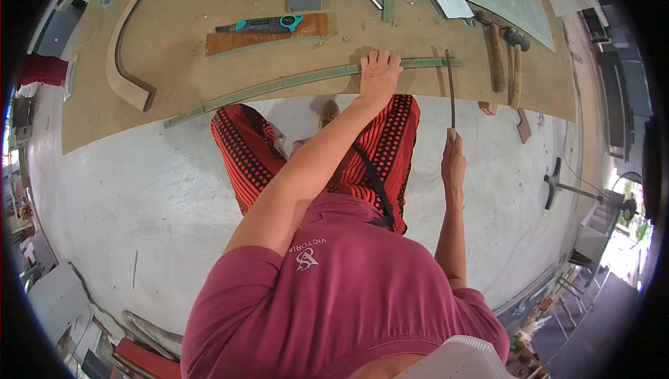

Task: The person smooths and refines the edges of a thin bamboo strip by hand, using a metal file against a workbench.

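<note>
A long, narrow green strip lies along the near edge of the brown worktable. My left hand presses down on it right of its middle, with the fingers bent over the strip and pressed together. Low at the right, my right hand is closed round the handle of a long thin tool, which looks like a file or saw. The tool points away from me, and its far part crosses the strip near the strip's right end.
Two hammers lie right of the strip. Beyond it, a teal and black cutter rests on a brown board. A curved wooden piece is at the left. Green sheets cover the far side.
</note>
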Tool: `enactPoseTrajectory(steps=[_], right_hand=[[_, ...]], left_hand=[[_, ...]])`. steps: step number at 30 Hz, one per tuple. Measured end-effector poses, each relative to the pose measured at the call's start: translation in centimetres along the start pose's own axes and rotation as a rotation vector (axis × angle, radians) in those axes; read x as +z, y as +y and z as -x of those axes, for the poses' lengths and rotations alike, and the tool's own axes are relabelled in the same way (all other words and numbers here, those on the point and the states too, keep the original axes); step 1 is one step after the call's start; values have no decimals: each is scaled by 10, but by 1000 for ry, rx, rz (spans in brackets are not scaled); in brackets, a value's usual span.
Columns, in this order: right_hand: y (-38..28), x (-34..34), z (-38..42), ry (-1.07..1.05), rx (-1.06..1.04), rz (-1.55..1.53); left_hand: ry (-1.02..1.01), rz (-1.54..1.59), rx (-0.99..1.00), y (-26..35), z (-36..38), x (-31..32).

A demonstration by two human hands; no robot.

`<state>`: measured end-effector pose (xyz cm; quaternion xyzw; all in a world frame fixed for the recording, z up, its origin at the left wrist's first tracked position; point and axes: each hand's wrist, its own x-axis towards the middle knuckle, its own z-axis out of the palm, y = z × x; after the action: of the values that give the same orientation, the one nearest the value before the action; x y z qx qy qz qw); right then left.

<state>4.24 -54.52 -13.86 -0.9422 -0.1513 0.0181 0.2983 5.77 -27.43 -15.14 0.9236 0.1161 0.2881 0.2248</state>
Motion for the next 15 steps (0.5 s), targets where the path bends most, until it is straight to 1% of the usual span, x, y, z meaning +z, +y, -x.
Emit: enactPoseTrajectory(steps=[6,11,15], right_hand=[[-7,-7,-1,-32,48,-10],[-6,-4,-34,-80,-4,99],[-5,6,-49,-55,-59,100]], left_hand=[[49,15,28,-2,0,1],[24,6,18,-2,0,0],[18,-5,13,0,-1,0]])
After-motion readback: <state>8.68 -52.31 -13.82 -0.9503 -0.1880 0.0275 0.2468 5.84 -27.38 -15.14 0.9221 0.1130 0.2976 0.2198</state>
